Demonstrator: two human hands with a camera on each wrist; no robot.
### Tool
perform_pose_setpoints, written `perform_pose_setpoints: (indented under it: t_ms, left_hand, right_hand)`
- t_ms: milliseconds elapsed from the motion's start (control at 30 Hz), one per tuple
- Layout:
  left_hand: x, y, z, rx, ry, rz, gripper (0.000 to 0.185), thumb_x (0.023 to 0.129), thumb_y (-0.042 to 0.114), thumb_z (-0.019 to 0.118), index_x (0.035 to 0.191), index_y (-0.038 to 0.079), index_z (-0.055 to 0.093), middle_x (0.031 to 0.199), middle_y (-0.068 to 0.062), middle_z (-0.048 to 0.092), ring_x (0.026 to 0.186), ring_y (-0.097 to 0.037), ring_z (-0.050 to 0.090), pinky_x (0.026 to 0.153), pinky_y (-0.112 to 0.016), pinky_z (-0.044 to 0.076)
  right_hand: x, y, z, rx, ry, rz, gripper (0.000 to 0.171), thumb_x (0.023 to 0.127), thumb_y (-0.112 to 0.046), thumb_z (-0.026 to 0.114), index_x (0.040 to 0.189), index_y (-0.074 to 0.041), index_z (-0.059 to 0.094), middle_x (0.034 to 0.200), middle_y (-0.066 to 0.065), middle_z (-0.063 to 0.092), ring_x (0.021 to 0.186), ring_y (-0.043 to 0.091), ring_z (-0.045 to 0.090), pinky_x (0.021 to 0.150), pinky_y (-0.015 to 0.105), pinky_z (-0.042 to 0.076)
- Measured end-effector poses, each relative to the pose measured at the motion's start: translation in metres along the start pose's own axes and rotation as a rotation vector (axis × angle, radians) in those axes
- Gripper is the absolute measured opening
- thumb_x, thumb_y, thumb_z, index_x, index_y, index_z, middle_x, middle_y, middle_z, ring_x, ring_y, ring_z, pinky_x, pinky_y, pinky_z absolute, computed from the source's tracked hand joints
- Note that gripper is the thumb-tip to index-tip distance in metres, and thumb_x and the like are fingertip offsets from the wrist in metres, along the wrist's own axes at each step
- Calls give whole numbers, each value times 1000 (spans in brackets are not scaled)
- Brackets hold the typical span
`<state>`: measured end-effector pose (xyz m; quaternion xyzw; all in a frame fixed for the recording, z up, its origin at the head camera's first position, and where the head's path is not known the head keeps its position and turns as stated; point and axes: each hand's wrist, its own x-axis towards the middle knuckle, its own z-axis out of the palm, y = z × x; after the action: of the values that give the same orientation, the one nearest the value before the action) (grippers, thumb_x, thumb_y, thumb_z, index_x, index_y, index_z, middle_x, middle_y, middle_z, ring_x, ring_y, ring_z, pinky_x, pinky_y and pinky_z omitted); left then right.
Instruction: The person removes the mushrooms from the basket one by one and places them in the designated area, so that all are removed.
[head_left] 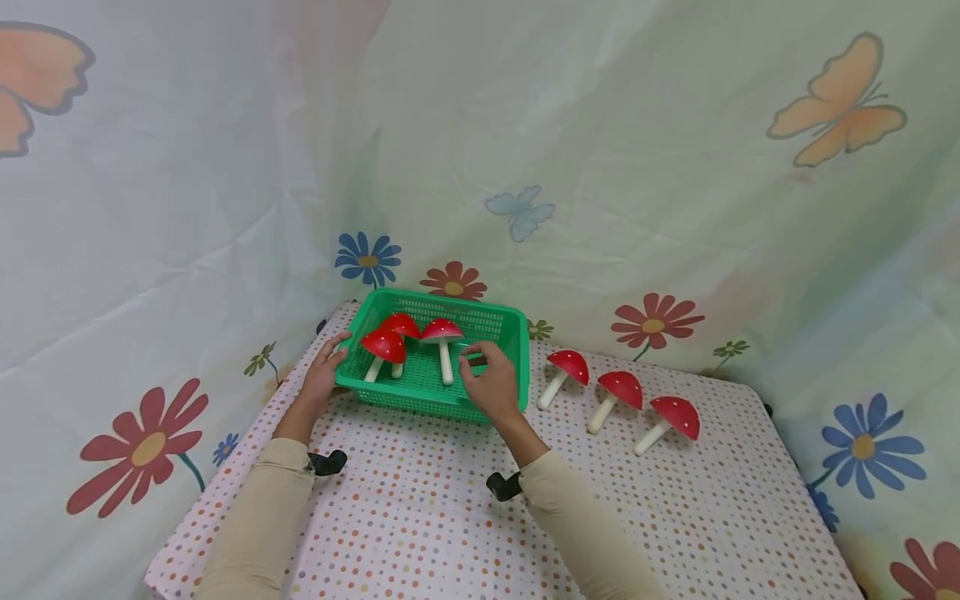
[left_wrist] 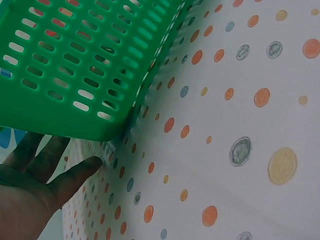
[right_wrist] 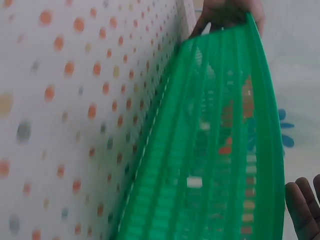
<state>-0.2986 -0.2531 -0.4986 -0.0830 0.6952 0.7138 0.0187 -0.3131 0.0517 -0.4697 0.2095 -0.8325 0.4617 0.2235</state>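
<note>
A green plastic basket [head_left: 420, 403] with slotted walls stands at the back left of the table. Inside it lie three toy mushrooms with white-dotted red caps: one at the front left [head_left: 384, 345], one behind it [head_left: 402, 324] and one nearer the middle [head_left: 442, 331]. My left hand [head_left: 321, 377] is at the basket's left end, its spread fingers [left_wrist: 75, 180] right at the wall. Over the basket's right part hangs my right hand [head_left: 492, 387], fingers loosely bent and nothing between them. In the right wrist view, fingertips [right_wrist: 300, 207] show beside the rim.
Right of the basket, three more red-capped mushrooms lie in a slanting row: a near-basket one [head_left: 567, 367], a middle one [head_left: 621, 388] and a right one [head_left: 677, 417]. A dotted cloth covers the table [head_left: 420, 508]. A curtain [head_left: 637, 208] printed with flowers and butterflies hangs close behind.
</note>
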Motion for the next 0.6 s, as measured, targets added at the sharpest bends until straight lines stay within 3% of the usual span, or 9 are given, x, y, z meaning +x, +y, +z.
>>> perform_pose_setpoints:
  t_ms: [167, 333, 467, 600]
  left_hand:
    - [7, -6, -1, -4, 13, 14, 46, 108, 28, 35, 154, 25, 30, 165, -10, 14, 145, -40, 27, 112, -58, 28]
    - [20, -21, -1, 38, 38, 26, 46, 107, 35, 37, 153, 29, 33, 166, -3, 11, 147, -38, 23, 115, -58, 26]
    - [24, -26, -2, 40, 43, 19, 45, 107, 38, 37, 151, 33, 35, 165, -4, 16, 144, -38, 30, 111, -58, 32]
    - [24, -25, -5, 41, 55, 10, 44, 107, 40, 36, 151, 35, 35, 164, -5, 18, 143, -38, 32, 109, -59, 34]
  right_hand:
    - [4, -11, 33, 79, -143, 83, 15, 91, -11, 69, 105, -6, 66, 108, 9, 68, 93, 26, 70, 75, 37, 56]
    - [9, -16, 52, 135, -262, 230, 27, 88, -6, 73, 113, -5, 63, 115, 13, 66, 99, 33, 68, 78, 39, 57]
    - [14, -18, 62, 100, -297, 318, 34, 86, -5, 74, 117, -6, 62, 118, 12, 66, 100, 32, 66, 82, 39, 56]
    - [22, -21, 71, 68, -308, 344, 36, 84, -7, 76, 117, -7, 62, 118, 11, 66, 96, 27, 66, 82, 37, 55]
